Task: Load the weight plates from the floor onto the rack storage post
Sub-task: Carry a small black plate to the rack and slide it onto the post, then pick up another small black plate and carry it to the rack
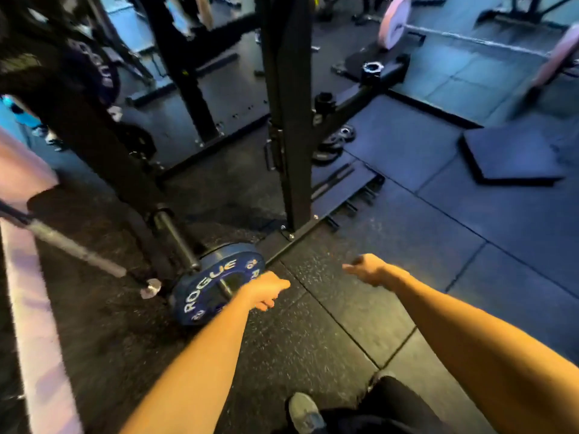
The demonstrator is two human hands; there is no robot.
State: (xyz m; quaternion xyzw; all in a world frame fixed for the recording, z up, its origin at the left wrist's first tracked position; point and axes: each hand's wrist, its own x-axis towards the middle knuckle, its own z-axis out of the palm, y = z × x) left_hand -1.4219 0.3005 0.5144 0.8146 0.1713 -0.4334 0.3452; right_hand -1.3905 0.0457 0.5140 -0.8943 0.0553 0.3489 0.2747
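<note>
My shoe (305,411) planted, both arms reaching.
Left hand (266,289) curled loosely, empty, beside the plate (206,289) on the post (178,239); right hand (368,270) fisted, empty. The plate may slide off.

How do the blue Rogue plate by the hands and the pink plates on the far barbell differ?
The round blue Rogue-lettered rubber plate sits close, at the end of a low black post, with the left hand at its edge. The pale pink round plates sit far off, on a barbell on the floor, untouched. All are round discs on a bar or post.
</note>
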